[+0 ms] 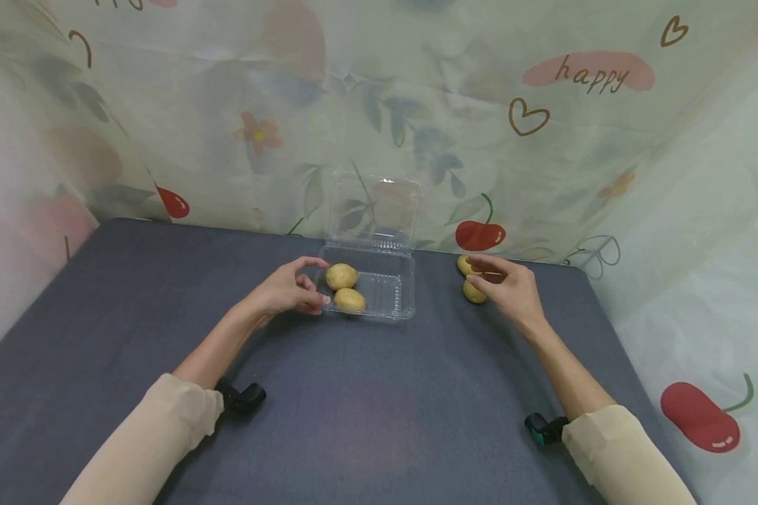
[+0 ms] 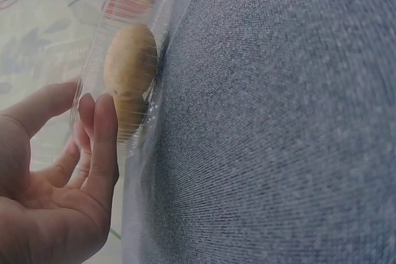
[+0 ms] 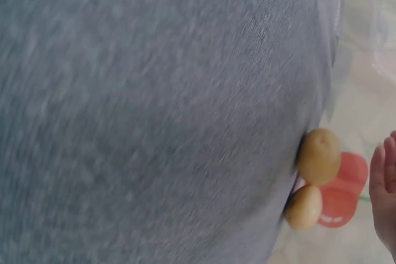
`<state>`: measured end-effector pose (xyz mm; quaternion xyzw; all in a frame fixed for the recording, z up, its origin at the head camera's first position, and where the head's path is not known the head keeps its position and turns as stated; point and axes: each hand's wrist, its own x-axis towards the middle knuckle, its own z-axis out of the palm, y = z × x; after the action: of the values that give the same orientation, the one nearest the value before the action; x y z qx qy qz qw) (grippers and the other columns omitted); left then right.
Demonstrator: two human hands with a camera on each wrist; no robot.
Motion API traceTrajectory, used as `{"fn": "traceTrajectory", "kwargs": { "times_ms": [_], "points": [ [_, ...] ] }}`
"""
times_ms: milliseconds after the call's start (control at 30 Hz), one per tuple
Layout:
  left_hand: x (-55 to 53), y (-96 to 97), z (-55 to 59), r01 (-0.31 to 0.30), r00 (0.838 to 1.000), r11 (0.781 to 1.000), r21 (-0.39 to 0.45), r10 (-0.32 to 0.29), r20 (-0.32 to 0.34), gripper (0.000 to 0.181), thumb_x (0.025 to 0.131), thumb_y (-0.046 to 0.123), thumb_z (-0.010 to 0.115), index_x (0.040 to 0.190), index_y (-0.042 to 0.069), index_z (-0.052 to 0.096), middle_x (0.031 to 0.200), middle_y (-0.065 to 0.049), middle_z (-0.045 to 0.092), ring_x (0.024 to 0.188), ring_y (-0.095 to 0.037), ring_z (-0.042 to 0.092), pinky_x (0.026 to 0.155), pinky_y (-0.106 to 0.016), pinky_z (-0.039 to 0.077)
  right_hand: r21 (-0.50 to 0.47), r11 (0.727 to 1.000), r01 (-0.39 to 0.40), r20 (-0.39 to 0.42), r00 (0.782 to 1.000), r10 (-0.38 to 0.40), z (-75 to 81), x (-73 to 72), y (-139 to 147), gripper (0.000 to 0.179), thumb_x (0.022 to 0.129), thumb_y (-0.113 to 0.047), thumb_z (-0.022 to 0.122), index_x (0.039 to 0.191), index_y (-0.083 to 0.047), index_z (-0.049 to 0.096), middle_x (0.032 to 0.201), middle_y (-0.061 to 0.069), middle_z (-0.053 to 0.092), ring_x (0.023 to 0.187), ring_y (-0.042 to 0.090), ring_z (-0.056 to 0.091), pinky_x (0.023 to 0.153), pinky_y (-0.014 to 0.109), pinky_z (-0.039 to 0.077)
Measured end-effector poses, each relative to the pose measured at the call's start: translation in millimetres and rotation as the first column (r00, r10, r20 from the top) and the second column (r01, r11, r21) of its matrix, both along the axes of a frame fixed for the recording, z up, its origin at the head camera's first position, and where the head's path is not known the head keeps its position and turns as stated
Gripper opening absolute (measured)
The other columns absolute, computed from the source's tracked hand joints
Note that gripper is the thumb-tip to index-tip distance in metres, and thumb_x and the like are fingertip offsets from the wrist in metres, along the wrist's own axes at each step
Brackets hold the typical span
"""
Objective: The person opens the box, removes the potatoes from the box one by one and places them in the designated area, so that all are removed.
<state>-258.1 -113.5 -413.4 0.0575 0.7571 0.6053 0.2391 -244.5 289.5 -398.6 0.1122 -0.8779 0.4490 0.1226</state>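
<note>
Potatoes [image 1: 474, 292] below the right hand [image 1: 515, 289]: two are reached for but not held; thumb and index finger are parted, and a gap is shown beneath them in the right wrist view.
Left hand [image 1: 286, 287]: thumb and fingers are spread apart at the left wall of the clear container [image 1: 382, 286], which seems to be touched at the fingertips rather than clasped.
Right-hand risk: if a potato is caught on one side only, it may be rolled away by its rounded shape, and its close neighbour may be knocked too.
Back-edge risk: the farther loose potato is set near the rear of the table [image 1: 366, 393], so it could be lost over that edge by a forward nudge.
Container risk: being thin and apparently light, it could be slid or tipped by too hard a push, and the raised lid [image 1: 375, 210] could be jolted down.
Potatoes inside: two are lodged in the left half of the base, one behind the other; the right half is left bare, so rolling is possible.
Potato skins: pale yellow-brown and fairly smooth; the bodies are rounded to oval, and one loose potato is marked by a small dimple.
Backdrop [image 1: 379, 105]: printed with cherries, leaves and hearts.
</note>
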Motion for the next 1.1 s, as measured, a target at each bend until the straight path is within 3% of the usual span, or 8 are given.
{"fn": "traceTrajectory", "kwargs": {
  "times_ms": [333,567,700,933,1100],
  "points": [
    [-0.1,0.1,1.4,0.001,1.0,1.0,-0.013,-0.001,0.009,0.074,0.086,0.005,0.078,0.148,0.012,0.038,0.083,-0.01,0.06,0.077,-0.026,0.068,0.083,-0.045,0.06,-0.073,0.993,-0.097,0.022,0.995,0.099,12.2,4.9,-24.7,0.036,0.088,-0.013,0.078,0.123,-0.011,0.071,0.118,0.013,0.07,0.106,0.034,0.067,0.084,0.022,0.057],
    [-0.4,0.3,0.6,0.002,1.0,1.0,-0.02,-0.002,0.004,0.073,0.086,0.005,0.077,0.148,0.012,0.038,0.083,-0.01,0.059,0.077,-0.027,0.068,0.083,-0.045,0.06,-0.103,0.975,-0.197,-0.009,0.98,0.197,38.6,21.3,-56.2,0.033,0.085,0.006,0.074,0.118,0.009,0.068,0.113,0.024,0.069,0.102,0.042,0.065,0.083,0.023,0.057],
    [-1.1,-0.1,-1.0,0.006,1.0,1.0,-0.021,-0.006,-0.005,0.074,0.086,0.005,0.078,0.148,0.012,0.038,0.082,-0.009,0.059,0.077,-0.027,0.067,0.083,-0.045,0.06,-0.141,0.963,-0.229,0.024,0.972,0.235,39.3,21.7,-66.0,0.034,0.086,0.007,0.072,0.12,0.011,0.066,0.117,0.025,0.067,0.103,0.044,0.065,0.084,0.026,0.058],
    [-1.2,-0.1,-0.5,0.005,1.0,1.0,-0.022,-0.005,-0.002,0.073,0.086,0.005,0.078,0.147,0.012,0.038,0.081,-0.009,0.059,0.077,-0.027,0.068,0.083,-0.045,0.06,-0.137,0.946,-0.293,0.022,0.954,0.299,38.4,18.6,-80.0,0.033,0.086,0.008,0.072,0.118,0.01,0.067,0.114,0.026,0.067,0.1,0.045,0.066,0.087,0.049,0.056],
    [-1.2,-1.4,-1.2,0.013,1.0,1.0,-0.012,-0.013,-0.003,0.073,0.086,0.004,0.077,0.147,0.012,0.038,0.079,-0.008,0.058,0.077,-0.026,0.068,0.083,-0.046,0.059,-0.154,0.933,-0.326,0.046,0.941,0.336,37.2,18.1,-90.0,0.036,0.085,0.01,0.071,0.12,0.014,0.064,0.118,0.029,0.065,0.102,0.047,0.065,0.086,0.043,0.058]
  ]
}}
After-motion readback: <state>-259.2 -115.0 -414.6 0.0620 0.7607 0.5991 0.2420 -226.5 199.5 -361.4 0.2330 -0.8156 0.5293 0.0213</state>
